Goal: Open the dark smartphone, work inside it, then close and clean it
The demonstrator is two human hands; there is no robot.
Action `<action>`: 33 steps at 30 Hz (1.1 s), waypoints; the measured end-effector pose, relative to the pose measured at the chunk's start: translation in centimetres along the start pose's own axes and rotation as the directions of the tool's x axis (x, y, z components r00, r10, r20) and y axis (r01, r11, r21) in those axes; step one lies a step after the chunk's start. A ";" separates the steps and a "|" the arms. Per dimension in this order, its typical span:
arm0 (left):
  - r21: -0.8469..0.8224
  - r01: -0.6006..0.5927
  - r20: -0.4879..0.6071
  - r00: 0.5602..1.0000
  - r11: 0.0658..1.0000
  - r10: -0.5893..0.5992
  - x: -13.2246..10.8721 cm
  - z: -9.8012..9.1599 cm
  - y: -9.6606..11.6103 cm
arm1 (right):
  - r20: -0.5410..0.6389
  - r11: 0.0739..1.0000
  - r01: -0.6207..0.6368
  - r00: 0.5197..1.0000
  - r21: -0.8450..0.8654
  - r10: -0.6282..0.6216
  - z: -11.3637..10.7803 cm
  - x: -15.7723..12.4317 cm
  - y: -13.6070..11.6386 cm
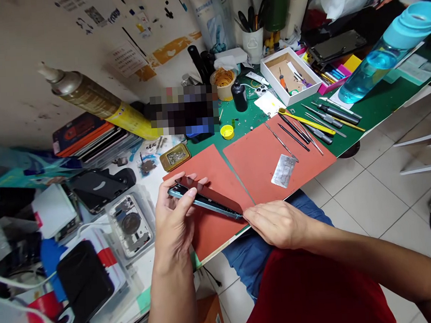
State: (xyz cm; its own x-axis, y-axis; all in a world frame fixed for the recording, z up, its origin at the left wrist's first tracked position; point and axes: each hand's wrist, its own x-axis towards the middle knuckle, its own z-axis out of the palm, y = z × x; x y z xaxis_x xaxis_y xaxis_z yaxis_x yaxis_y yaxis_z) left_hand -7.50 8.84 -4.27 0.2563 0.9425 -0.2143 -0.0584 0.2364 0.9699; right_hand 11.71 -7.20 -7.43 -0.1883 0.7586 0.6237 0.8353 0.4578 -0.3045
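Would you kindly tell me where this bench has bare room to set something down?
The right red mat is free between the metal plate and the right hand; the left mat is free above the phone in the left hand. It is crowded around the phone housing tray and the hand tools.

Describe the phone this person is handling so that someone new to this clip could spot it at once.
On the green-topped bench, two red-orange mats lie side by side. Over the left mat, the left hand holds a smartphone, its far end by the fingers of the right hand. Unlike the other phones around, it shows a teal edge with a dark panel wedged apart from it.
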 end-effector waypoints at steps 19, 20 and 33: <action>0.014 0.033 -0.017 0.999 0.999 -0.033 0.4 -0.2 -0.1 | -0.004 0.998 0.027 1.000 0.057 -0.027 1.0 -0.1 0.8; 0.012 0.034 -0.019 0.999 0.999 -0.034 0.4 -0.2 -0.1 | -0.001 0.998 0.027 1.000 0.058 -0.027 1.0 -0.1 0.8; 0.000 0.028 -0.005 1.000 1.000 -0.028 0.4 -0.4 -0.2 | -0.012 0.998 0.009 1.000 0.055 -0.008 2.2 -1.0 1.4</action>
State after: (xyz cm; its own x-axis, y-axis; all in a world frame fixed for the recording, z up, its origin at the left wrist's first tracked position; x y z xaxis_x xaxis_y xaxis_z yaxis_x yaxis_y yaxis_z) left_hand -7.77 9.25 -4.55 0.2527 0.9367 -0.2422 -0.0511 0.2629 0.9635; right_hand 11.91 -6.36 -10.06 -0.1889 0.7490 0.6350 0.8041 0.4892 -0.3378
